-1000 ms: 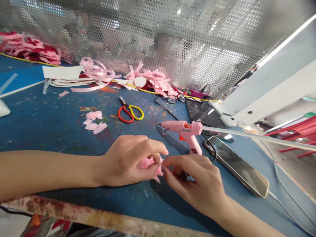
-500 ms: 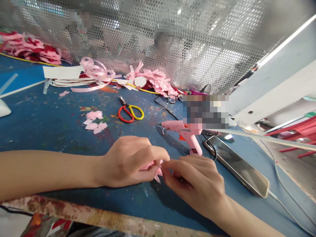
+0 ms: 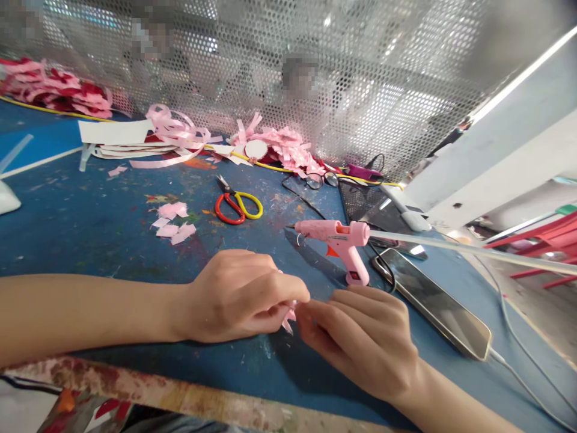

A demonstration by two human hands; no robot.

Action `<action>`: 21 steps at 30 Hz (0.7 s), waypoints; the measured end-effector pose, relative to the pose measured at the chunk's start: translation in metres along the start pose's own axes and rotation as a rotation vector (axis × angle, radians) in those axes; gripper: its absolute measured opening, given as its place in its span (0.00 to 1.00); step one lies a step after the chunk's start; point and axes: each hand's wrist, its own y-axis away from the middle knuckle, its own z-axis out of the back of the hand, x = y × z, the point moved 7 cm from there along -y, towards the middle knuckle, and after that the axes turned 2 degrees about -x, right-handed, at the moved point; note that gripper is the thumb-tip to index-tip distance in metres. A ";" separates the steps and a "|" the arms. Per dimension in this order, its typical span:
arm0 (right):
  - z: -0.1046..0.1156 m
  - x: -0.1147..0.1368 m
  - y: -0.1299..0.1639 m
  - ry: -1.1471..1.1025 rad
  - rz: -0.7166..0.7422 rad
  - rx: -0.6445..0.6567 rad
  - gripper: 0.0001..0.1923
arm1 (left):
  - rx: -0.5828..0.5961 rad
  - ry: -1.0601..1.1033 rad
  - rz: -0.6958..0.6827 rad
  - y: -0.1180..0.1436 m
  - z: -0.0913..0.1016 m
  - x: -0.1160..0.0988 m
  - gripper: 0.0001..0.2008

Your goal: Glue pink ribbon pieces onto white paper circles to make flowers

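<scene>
My left hand [image 3: 247,297] is closed around a small pink ribbon piece [image 3: 289,320], whose frayed edges stick out below the fingertips. Fingertips of my right hand [image 3: 356,337] are pinched together against the left fingertips, at the edge of the ribbon piece. What lies inside the right pinch is hidden. Beyond the right hand a pink glue gun [image 3: 331,234] rests on the table, a long clear glue stick [image 3: 451,245] coming out of its back. Scissors [image 3: 237,204] with one red and one yellow handle lie past the left hand, near several cut pink ribbon pieces [image 3: 172,222].
A phone [image 3: 437,307] with a white cable lies right of my right hand. Along the metal mesh [image 3: 252,72] are pink ribbon heaps [image 3: 288,147], white card [image 3: 117,131] and glasses [image 3: 315,180]. A yellow tape line [image 3: 270,165] crosses there. The blue table [image 3: 90,240] has a worn front edge.
Both hands stay nearly in place. The left fingers have closed further over the pink ribbon piece, so less of it shows, and the right fingers have curled in tighter.
</scene>
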 end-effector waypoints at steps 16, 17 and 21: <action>0.006 0.013 -0.006 0.092 0.243 0.070 0.06 | 0.014 0.017 -0.018 0.003 -0.002 0.000 0.15; 0.007 0.013 -0.006 0.088 0.243 0.060 0.06 | 0.007 0.019 -0.015 0.003 -0.002 0.001 0.15; 0.008 0.014 -0.006 0.081 0.253 0.076 0.06 | -0.002 0.032 0.000 0.002 0.000 0.003 0.16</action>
